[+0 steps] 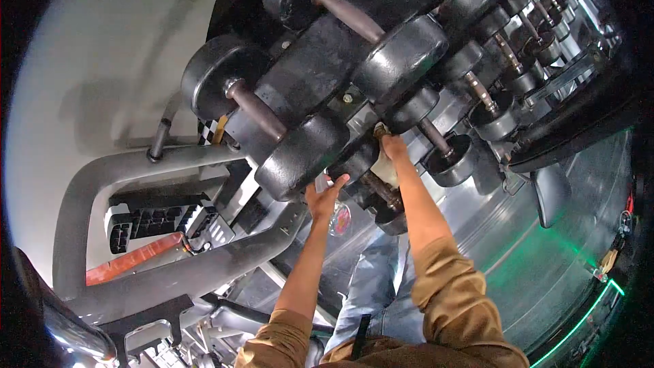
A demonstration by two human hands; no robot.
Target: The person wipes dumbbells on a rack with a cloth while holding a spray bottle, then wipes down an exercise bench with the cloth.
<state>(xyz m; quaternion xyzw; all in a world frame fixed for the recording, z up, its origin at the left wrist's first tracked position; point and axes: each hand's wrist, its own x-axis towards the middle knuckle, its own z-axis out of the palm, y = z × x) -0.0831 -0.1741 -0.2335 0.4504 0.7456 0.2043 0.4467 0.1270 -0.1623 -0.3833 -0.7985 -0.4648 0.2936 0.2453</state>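
Note:
My left hand [324, 197] is just below the near end of a large black dumbbell [310, 157], its fingers curled about a clear spray bottle [340, 219] with a colourful label. Part of the bottle's white top shows by the fingers. My right hand [392, 146] reaches between the dumbbells to the lower rack tier, fingers bent round something small that I cannot make out. Right beside that forearm lies a smaller dumbbell [381, 189] with a worn metal handle. Another dumbbell [436, 138] sits just to the right of my right hand.
The black rack [300, 71] carries several dumbbells in tiers, running off to the upper right. At left stands a grey machine frame [75, 232] before a pale wall [116, 48]. A dark floor [545, 245] with green light extends at right.

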